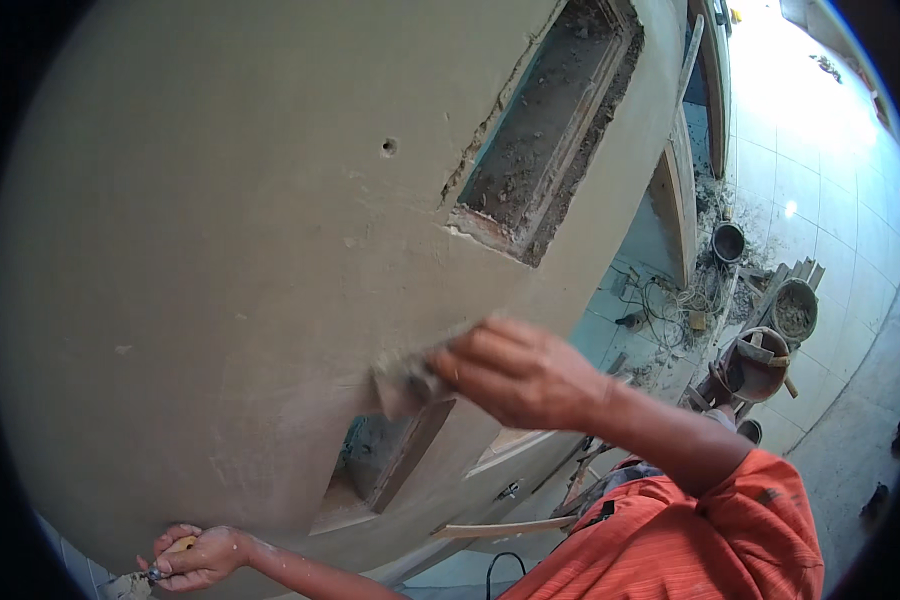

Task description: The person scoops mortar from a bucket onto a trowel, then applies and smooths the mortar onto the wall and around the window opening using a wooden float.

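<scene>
A smooth grey-beige plastered wall (240,230) fills most of the head view. Pressed to it, or just off it, is a greyish block-like pad (402,387), smeared by motion, so its kind is unclear. My right hand (515,375) is closed round it, just above the lower recess (380,460). At the lower left my left hand (198,560) grips a trowel by its yellowish handle. The trowel's blade (130,586), dirty with mortar, shows only in part at the view's dark rim.
A rough-edged recess (545,120) with rubble in it opens higher up the wall. At right, on the tiled floor (820,180), stand a bucket of mortar (795,308), a bucket with tools (755,365) and a dark bowl (728,242). Loose cables (660,305) and debris lie near the wall.
</scene>
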Available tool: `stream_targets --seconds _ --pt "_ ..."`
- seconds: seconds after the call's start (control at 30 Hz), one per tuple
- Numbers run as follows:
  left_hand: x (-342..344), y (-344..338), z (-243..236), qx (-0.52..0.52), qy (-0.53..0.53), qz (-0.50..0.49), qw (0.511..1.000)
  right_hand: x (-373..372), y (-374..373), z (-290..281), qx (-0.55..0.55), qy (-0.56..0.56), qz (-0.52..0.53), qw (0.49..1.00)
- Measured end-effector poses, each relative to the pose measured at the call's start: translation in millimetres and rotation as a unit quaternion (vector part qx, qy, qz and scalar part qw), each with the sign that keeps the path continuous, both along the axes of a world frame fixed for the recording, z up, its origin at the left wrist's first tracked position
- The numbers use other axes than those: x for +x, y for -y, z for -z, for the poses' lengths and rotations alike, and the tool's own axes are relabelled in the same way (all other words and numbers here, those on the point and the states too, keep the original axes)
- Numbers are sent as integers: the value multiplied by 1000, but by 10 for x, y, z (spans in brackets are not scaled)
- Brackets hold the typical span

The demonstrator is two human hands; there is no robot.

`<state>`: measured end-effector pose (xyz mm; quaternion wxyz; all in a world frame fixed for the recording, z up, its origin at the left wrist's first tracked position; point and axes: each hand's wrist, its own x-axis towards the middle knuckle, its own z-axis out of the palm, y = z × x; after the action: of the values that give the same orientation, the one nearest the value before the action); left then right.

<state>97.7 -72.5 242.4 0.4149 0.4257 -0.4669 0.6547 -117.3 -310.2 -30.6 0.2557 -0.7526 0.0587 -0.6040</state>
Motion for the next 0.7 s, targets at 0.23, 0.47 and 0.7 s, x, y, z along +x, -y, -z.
stream_targets --seconds 0.23,0.47,0.7 --pt "-13 71 44 4 0 13 1000 -138 -110 233 19 27 52 998" --pt "13 18 29 20 12 3 1000 -218 140 520 54 69 160 983" --pt "-29 163 28 -14 13 17 1000 -131 285 777 84 55 168 981"
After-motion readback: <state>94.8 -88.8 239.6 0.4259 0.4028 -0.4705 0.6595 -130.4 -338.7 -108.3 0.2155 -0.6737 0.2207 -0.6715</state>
